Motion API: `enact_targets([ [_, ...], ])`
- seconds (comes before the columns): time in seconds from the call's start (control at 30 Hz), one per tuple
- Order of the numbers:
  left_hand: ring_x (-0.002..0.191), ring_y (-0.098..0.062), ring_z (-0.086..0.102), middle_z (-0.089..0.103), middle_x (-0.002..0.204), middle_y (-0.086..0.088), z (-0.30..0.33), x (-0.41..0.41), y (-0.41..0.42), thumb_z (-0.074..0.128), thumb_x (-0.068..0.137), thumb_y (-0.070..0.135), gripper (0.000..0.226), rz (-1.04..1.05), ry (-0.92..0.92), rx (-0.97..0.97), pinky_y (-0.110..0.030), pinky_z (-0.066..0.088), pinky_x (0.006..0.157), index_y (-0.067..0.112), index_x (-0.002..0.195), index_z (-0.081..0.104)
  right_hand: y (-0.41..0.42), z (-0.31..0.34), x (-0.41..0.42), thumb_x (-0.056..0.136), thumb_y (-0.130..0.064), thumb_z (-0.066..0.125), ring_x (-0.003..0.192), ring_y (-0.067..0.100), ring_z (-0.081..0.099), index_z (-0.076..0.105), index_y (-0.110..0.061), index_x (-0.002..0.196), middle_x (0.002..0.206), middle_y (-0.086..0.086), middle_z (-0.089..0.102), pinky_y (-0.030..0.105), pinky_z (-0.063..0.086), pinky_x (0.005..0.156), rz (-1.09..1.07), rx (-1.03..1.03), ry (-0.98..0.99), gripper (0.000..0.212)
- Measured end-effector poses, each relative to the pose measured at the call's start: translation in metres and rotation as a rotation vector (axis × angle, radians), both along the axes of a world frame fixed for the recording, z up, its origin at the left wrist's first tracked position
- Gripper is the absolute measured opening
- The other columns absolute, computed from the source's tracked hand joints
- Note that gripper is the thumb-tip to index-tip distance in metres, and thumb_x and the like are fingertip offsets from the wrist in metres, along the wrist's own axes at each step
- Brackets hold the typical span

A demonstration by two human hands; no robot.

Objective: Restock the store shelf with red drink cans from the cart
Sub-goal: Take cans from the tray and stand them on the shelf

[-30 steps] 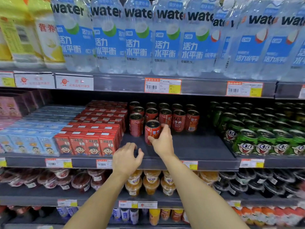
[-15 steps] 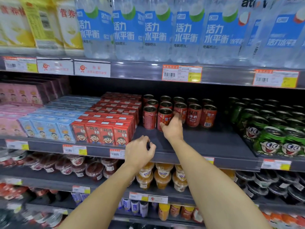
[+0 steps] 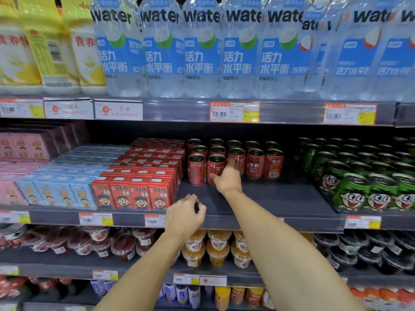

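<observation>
Bright even overhead light; shelf recess dark at back; wide-angle bending at edges; soft blur throughout.

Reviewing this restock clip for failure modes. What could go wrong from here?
1. The right hand holds a red can tight against the neighbouring cans; a nudge could topple them.
2. The red cartons sit close on the left, leaving little room.
3. The left hand hovers at the shelf edge, empty.

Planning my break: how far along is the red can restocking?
Done: several rows of red cans stand at the shelf's back. In hand: right hand grips a front can; left hand holds nothing. Left: bare shelf in front awaits cans.
</observation>
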State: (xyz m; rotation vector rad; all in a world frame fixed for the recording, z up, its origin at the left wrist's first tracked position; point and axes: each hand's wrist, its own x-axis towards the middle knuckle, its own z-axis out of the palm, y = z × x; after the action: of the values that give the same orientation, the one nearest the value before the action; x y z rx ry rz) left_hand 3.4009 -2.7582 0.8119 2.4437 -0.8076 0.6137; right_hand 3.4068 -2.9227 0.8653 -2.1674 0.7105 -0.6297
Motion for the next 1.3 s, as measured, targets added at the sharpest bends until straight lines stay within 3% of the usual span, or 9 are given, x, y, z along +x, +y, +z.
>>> enact_targets([
  [0.27,0.074,-0.021,0.063,0.067,0.079,0.001,0.009,-0.001,0.003,0.049,0.090,0.037,0.021,-0.037,0.108,0.013,-0.030,0.036,0.058,0.019,0.091,0.061,-0.002,0.006,-0.019,0.076,-0.049,0.080,0.122,0.033,0.057,0.039,-0.013,0.137,0.133,0.012,0.058,0.042,0.050,0.096,0.027,0.009,0.247,0.081],
  [0.43,0.074,-0.021,0.065,0.068,0.079,0.000,0.012,-0.002,0.001,0.052,0.090,0.037,0.023,-0.031,0.107,-0.015,-0.029,0.037,0.058,0.018,0.091,0.063,0.004,-0.002,-0.057,0.095,-0.064,0.045,0.137,0.031,0.042,0.037,-0.012,0.147,0.151,0.010,0.040,0.042,0.040,0.106,0.201,-0.185,0.491,0.073],
  [0.57,0.079,-0.023,0.065,0.066,0.083,-0.002,0.014,-0.003,-0.002,0.049,0.094,0.038,0.026,-0.023,0.129,0.043,-0.030,0.041,0.061,0.015,0.092,0.060,0.014,-0.018,-0.082,0.101,-0.063,0.022,0.152,0.026,0.012,0.026,-0.006,0.155,0.164,0.013,0.016,0.039,0.015,0.122,0.299,-0.368,0.573,0.079],
  [0.73,0.092,-0.028,0.063,0.063,0.098,-0.007,0.016,-0.008,-0.005,0.041,0.099,0.034,0.027,-0.040,0.166,0.119,-0.036,0.043,0.073,0.012,0.095,0.056,0.021,-0.030,-0.084,0.102,-0.061,0.022,0.147,0.029,0.028,0.041,-0.006,0.147,0.157,0.016,0.035,0.039,0.024,0.119,0.185,-0.521,0.455,0.073],
  [0.83,0.103,-0.031,0.060,0.061,0.113,-0.011,0.028,-0.021,-0.003,0.037,0.102,0.034,0.032,-0.044,0.173,0.253,-0.037,0.043,0.084,0.010,0.108,0.057,0.019,-0.035,-0.083,0.102,-0.059,0.023,0.138,0.030,0.039,0.051,-0.007,0.137,0.147,0.016,0.047,0.040,0.032,0.112,0.162,-0.574,0.444,0.069],
  [0.9,0.119,-0.029,0.051,0.054,0.130,-0.013,0.032,-0.033,0.009,0.040,0.100,0.035,0.039,-0.087,0.130,0.467,-0.038,0.038,0.097,0.008,0.125,0.051,0.019,-0.036,-0.085,0.102,-0.059,0.023,0.136,0.031,0.042,0.054,-0.007,0.135,0.144,0.016,0.049,0.040,0.034,0.109,0.155,-0.614,0.448,0.069],
  [0.97,0.142,-0.030,0.028,0.031,0.153,-0.018,0.031,-0.041,0.025,0.046,0.097,0.034,0.061,-0.120,0.117,0.715,-0.039,0.025,0.115,0.004,0.147,0.028,0.024,-0.033,-0.086,0.102,-0.059,0.022,0.141,0.032,0.037,0.050,-0.007,0.140,0.151,0.019,0.043,0.041,0.030,0.114,0.200,-0.597,0.479,0.071],
  [1.07,0.150,-0.029,-0.001,-0.003,0.162,-0.017,0.027,-0.052,0.034,0.045,0.097,0.029,0.079,-0.046,0.136,0.846,-0.040,0.011,0.121,0.003,0.154,-0.004,0.024,-0.027,-0.099,0.102,-0.059,0.021,0.147,0.032,0.027,0.041,-0.010,0.149,0.158,0.019,0.032,0.043,0.023,0.119,0.305,-0.589,0.524,0.070],
  [1.3,0.150,-0.031,-0.007,-0.009,0.162,-0.018,0.029,-0.099,0.015,0.034,0.100,0.027,0.068,-0.054,0.063,0.981,-0.045,0.007,0.121,0.004,0.155,-0.001,0.018,-0.034,-0.181,0.103,-0.050,0.034,0.154,0.028,0.003,0.014,-0.013,0.159,0.167,0.011,0.005,0.046,0.006,0.124,0.323,-0.632,0.498,0.070],
])
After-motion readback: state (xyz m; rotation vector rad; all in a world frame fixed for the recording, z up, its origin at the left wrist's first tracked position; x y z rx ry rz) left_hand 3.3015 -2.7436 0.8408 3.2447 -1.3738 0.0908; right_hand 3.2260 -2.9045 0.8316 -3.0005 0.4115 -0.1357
